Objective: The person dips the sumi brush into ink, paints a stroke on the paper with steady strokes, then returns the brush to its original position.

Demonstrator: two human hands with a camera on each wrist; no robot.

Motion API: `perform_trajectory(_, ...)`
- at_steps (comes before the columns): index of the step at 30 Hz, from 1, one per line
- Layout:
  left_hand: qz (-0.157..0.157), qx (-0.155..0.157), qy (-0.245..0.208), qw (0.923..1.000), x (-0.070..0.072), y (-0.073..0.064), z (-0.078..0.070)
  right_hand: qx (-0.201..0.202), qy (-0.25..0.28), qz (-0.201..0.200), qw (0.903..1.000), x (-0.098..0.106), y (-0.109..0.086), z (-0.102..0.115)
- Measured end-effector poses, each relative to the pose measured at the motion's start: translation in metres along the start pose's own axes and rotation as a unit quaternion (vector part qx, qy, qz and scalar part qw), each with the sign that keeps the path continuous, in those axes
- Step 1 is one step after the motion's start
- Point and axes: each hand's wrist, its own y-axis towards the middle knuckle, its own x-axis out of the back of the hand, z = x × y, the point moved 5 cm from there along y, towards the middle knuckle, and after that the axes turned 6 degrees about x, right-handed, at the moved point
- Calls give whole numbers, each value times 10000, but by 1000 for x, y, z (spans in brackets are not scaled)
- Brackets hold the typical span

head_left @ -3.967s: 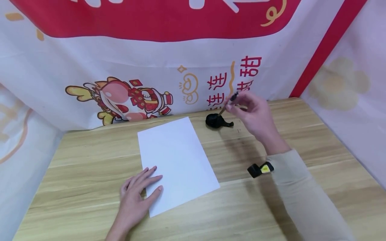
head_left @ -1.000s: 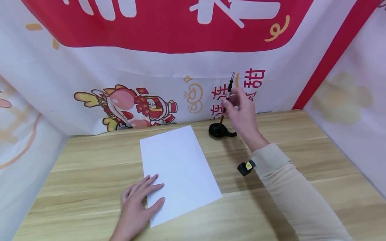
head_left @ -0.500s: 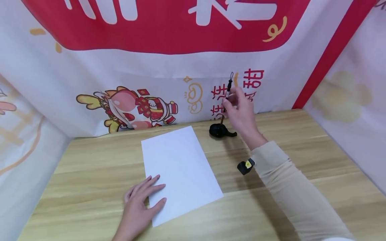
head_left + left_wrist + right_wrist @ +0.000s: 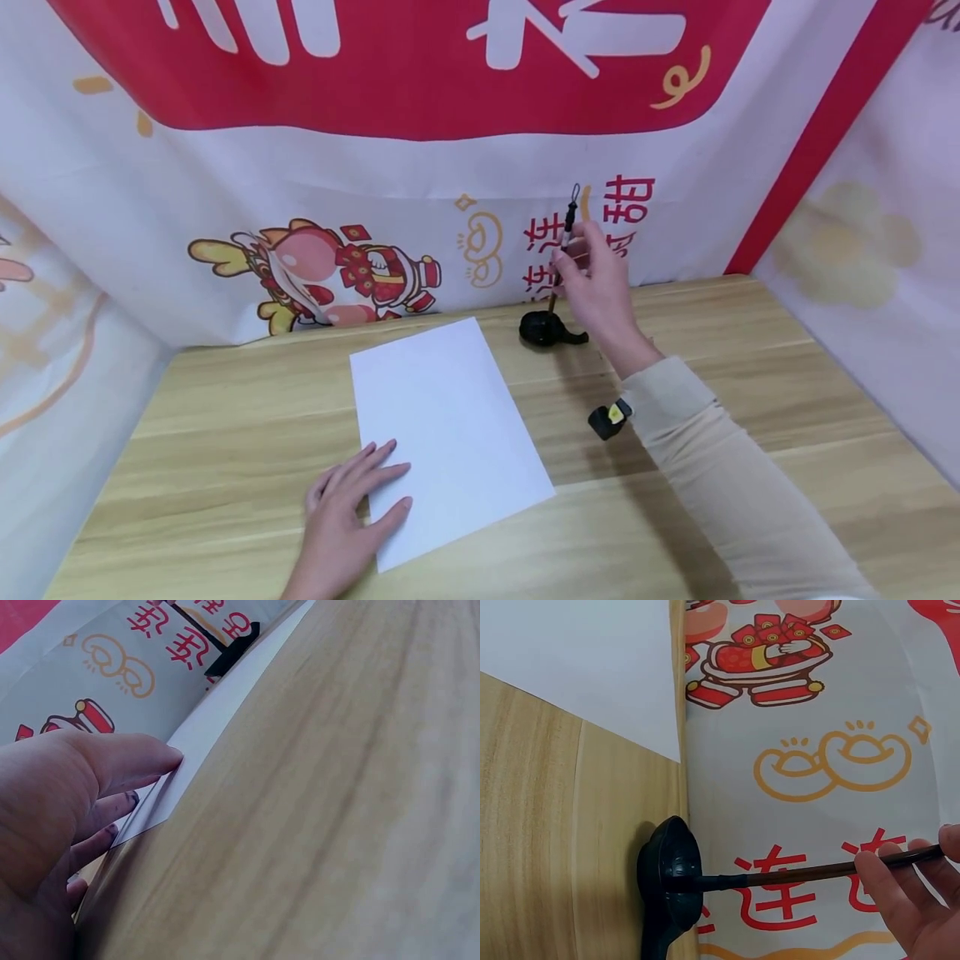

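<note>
My right hand (image 4: 600, 287) pinches a writing brush (image 4: 569, 220) by its shaft and holds it nearly upright, with a cord loop at its top end. The brush's lower end stands in a small black ink dish (image 4: 537, 329) with a curved handle. In the right wrist view, the dark ferrule of the brush (image 4: 802, 874) reaches into the hollow of the dish (image 4: 649, 874), hiding the bristles. My left hand (image 4: 341, 512) lies with spread fingers on the lower left edge of a blank white sheet of paper (image 4: 450, 425). Dark smudges mark some left fingertips (image 4: 132, 798).
The wooden table (image 4: 225, 433) backs onto a white cloth (image 4: 360, 179) printed with red and cartoon figures. More cloth hangs at both sides. A black wrist camera (image 4: 606, 422) with a yellow label hangs under the right cuff. Tiny dark specks lie beside the dish.
Since the earliest frame, my right hand has raised the brush from a slant to nearly upright in the dish. Over the last second it has barely moved. My left hand stays on the paper.
</note>
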Motion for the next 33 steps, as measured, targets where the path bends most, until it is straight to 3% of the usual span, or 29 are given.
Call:
perform_trajectory(9, 44, 67, 17, 10000, 0, -4, 3, 69, -67, 96, 9999, -2, -4, -7)
perform_trajectory(19, -36, -32, 25, 10000, 1, -2, 1, 567, -321, 63, 9979, -1, -6, -4)
perform_trajectory(24, 20, 7, -57, 10000, 0, -1, 1, 682, -184, -199, 9973, 4, -8, -3)
perform_trajectory(29, 35, 51, -77, 10000, 1, -1, 2, 1046, 165, -574, 9927, 12, -7, 5)
perform_trajectory(33, 36, 79, -66, 9999, 1, 0, 2, 1120, 93, -598, 9919, 12, -6, 10)
